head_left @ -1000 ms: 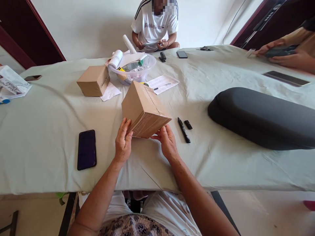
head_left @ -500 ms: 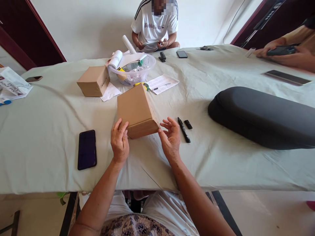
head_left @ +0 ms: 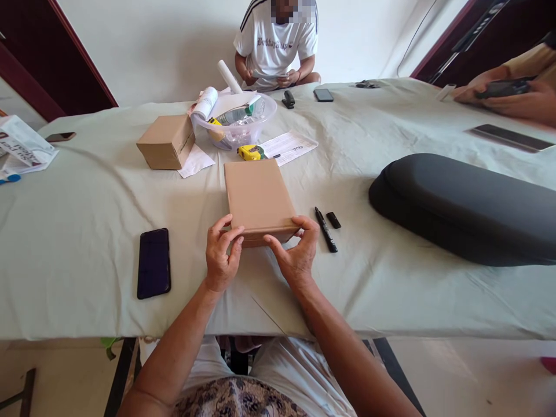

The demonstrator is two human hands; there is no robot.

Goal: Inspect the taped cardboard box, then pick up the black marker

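Note:
A closed brown cardboard box (head_left: 260, 194) is in front of me on the cloth-covered table. My left hand (head_left: 223, 255) grips its near left corner, fingers on the top edge and thumb at the front face. On the near right corner, my right hand (head_left: 297, 249) holds the box with its thumb along the front and its fingers at the side. An uncapped black marker (head_left: 325, 229) lies just right of my right hand, its cap (head_left: 333, 220) beside it. Behind the box sits a yellow and green tape measure (head_left: 251, 152) next to a printed sheet (head_left: 293, 147).
A second cardboard box (head_left: 165, 142) stands at the back left beside a plastic basin (head_left: 267, 119) of mixed items. A phone (head_left: 154, 263) lies left, a large black case (head_left: 460, 208) right. One person (head_left: 278, 49) sits opposite; another person's hands (head_left: 499, 95) show at far right.
The box has turned and settled flatter, its front edge now facing me. Both hands have closed in on its near corners, and the tape measure behind shows more fully.

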